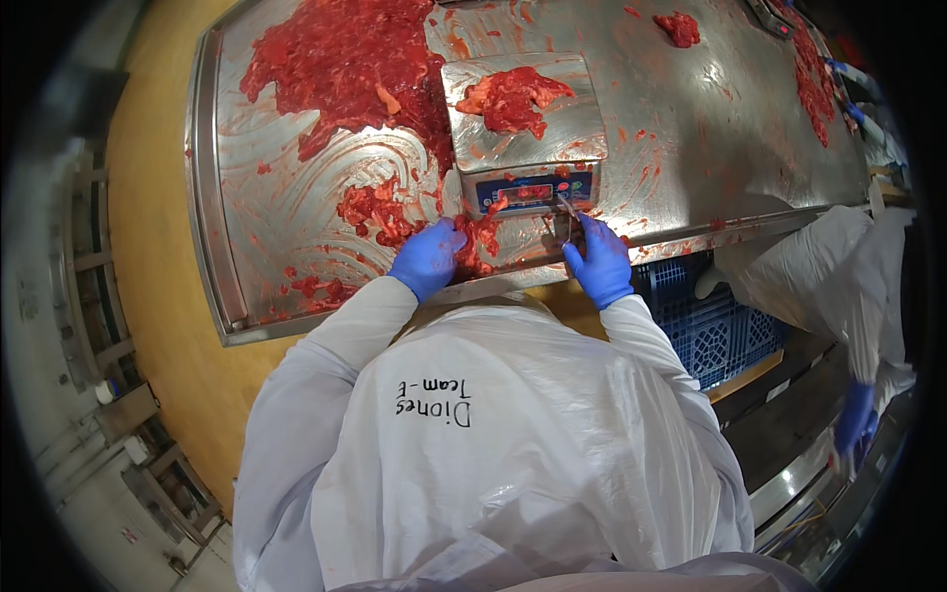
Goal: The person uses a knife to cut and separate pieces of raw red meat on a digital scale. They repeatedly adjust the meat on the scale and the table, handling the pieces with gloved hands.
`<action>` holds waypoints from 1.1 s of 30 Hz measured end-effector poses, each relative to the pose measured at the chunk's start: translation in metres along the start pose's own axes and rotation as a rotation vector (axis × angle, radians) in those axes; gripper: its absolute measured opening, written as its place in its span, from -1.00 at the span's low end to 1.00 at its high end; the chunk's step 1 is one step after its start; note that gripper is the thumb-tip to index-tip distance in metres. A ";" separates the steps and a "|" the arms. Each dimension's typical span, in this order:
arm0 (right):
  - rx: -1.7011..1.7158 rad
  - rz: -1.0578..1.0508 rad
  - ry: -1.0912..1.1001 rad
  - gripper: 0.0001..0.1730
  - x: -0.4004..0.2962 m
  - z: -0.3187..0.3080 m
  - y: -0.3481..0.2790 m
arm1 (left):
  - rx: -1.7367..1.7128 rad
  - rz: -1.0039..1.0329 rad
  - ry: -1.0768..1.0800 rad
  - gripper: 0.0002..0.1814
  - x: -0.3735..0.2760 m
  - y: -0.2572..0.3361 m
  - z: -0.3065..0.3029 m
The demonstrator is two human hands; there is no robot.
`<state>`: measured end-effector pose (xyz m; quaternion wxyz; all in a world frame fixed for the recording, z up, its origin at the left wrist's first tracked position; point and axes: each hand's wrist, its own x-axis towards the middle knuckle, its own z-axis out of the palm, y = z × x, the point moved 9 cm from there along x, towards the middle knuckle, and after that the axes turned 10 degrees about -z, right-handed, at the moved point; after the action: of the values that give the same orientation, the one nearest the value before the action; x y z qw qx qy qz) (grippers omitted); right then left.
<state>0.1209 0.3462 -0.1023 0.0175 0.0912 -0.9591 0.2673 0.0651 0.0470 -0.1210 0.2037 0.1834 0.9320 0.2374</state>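
My left hand (429, 259), in a blue glove, has its fingers on a piece of raw meat (471, 255) at the table's near edge. My right hand (601, 260), gloved in blue too, holds scissors (568, 218) with the tips towards the scale's display. Straight ahead stands a digital bench scale (529, 152) with a steel platform, and a piece of red meat with paler fat (514, 101) lies on it. Trimmed scraps (373, 211) lie just beyond my left hand. A large heap of raw meat (355, 63) spreads over the table left of the scale.
The steel table (211, 177) has a raised rim at left. Farther right lie a small meat piece (678, 29) and more meat (814, 81) near co-workers' gloved hands. Blue plastic crates (710, 325) stand below the table at right, near another person in white (806, 266).
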 end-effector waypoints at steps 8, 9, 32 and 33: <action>-0.047 -0.001 0.004 -0.34 0.001 -0.002 -0.001 | -0.765 -0.055 -0.603 -0.78 0.052 0.077 -0.117; -0.035 0.008 -0.006 -0.34 0.002 -0.003 -0.001 | -0.793 -0.057 -0.516 -0.76 0.064 0.095 -0.134; 1.145 0.028 0.005 -0.68 0.164 -0.045 -0.072 | -0.595 0.156 0.121 -0.37 0.146 0.100 -0.126; 1.164 0.065 0.010 -0.67 0.161 -0.047 -0.071 | -0.496 0.180 0.320 -0.46 0.129 0.095 -0.150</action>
<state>-0.0244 0.2840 -0.0126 -0.0391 0.0552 -0.6566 0.7512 -0.0914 0.1268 0.0110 0.0713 0.1703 0.8457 0.5007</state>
